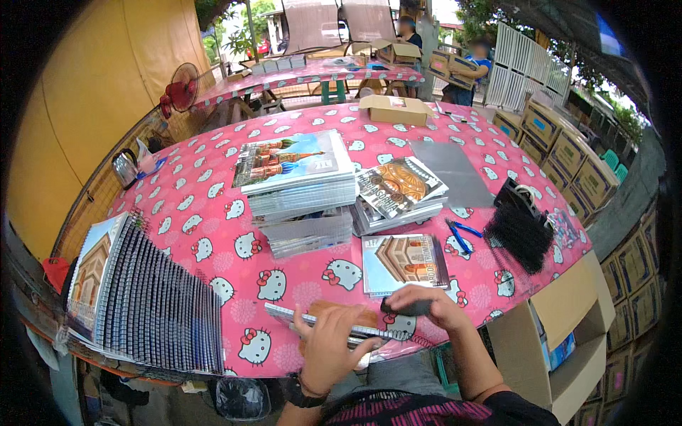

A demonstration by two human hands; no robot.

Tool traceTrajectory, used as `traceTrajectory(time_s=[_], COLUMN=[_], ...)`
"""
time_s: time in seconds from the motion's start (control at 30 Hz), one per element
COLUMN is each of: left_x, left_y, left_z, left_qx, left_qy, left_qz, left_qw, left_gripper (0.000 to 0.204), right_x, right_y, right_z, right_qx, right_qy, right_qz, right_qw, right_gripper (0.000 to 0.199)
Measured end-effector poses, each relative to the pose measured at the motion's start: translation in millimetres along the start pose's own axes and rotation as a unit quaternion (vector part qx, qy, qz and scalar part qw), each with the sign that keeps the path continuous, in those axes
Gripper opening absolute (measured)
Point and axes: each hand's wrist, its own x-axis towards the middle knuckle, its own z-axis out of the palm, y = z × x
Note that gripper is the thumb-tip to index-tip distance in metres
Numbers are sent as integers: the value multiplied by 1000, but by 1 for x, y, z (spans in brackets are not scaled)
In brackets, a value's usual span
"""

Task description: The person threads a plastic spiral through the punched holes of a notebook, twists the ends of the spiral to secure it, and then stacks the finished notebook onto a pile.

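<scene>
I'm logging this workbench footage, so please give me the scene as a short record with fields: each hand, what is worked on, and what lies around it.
left hand: left hand presses flat on a spiral-bound notebook with brown cover
right hand: right hand grips a small dark object at the notebook's right end; what it is, I cannot tell
surface: table with pink cartoon-cat cloth
ahead: single picture-cover notebook, two stacks of picture-cover notebooks
left: fanned row of finished spiral notebooks
right: blue-handled pliers, pile of black wire spirals, open cardboard box
</scene>
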Motion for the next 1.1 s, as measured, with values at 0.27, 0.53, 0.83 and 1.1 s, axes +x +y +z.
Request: traceTrajectory(time_s=[0.27, 0.53, 0.83, 1.1], left_x=[-9, -7, -9, -22], left_y=[-11, -18, -25, -71], left_z=[-5, -9, -12, -15], left_qx=[13, 18, 26, -109], left_qy=[-15, 29, 19, 262], left_qz=[4, -3, -18, -97], left_qw=[1000, 999, 999, 954], left_gripper=[58, 64, 65, 94], right_x=[11, 34, 48, 53], right_y=[-25, -34, -13, -4], right_z=[20, 29, 17, 30], right_qx=[-109, -103, -327, -264], right_qy=[-72, -123, -87, -42], right_qz=[5, -87, 75, 46], right_qw=[991, 983, 938, 963], right_gripper=[55, 42, 44, 38])
